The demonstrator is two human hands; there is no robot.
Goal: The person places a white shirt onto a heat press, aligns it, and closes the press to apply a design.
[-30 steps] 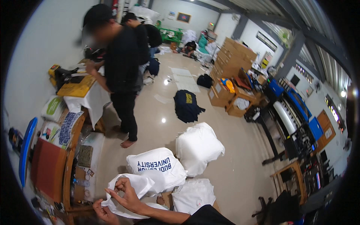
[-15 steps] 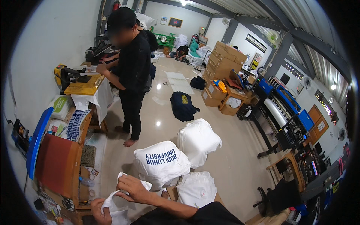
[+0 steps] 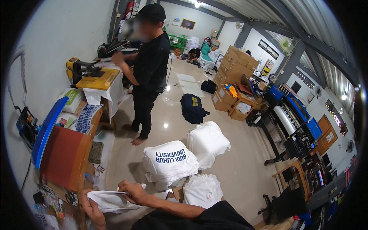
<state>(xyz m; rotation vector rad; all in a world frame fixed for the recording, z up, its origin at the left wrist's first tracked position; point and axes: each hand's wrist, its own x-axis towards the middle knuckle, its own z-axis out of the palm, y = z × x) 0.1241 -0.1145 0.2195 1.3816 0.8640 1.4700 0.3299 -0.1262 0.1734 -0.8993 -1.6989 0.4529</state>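
Note:
My left hand (image 3: 90, 205) grips one end of a white cloth (image 3: 110, 202) low in the picture. My right hand (image 3: 132, 193) pinches the same cloth along its upper edge, so that it is stretched between the two. Just beyond my hands stands a stack of white garments with dark blue printing (image 3: 170, 161). A plain white stack (image 3: 207, 143) is behind it to the right, and a third white pile (image 3: 203, 189) lies nearer, right of my right hand.
A heat press (image 3: 59, 151) on a wooden table is at my left. A person in black (image 3: 151, 65) works at a second press (image 3: 96, 78). A dark garment pile (image 3: 193, 107) lies on the floor. At right are boxes (image 3: 232, 63), a large printer (image 3: 287, 117) and a chair (image 3: 287, 203).
My hands have shifted leftward and the cloth between them is now held out flatter. The view has swung a little. The person in black has turned and moved their hands over the far press.

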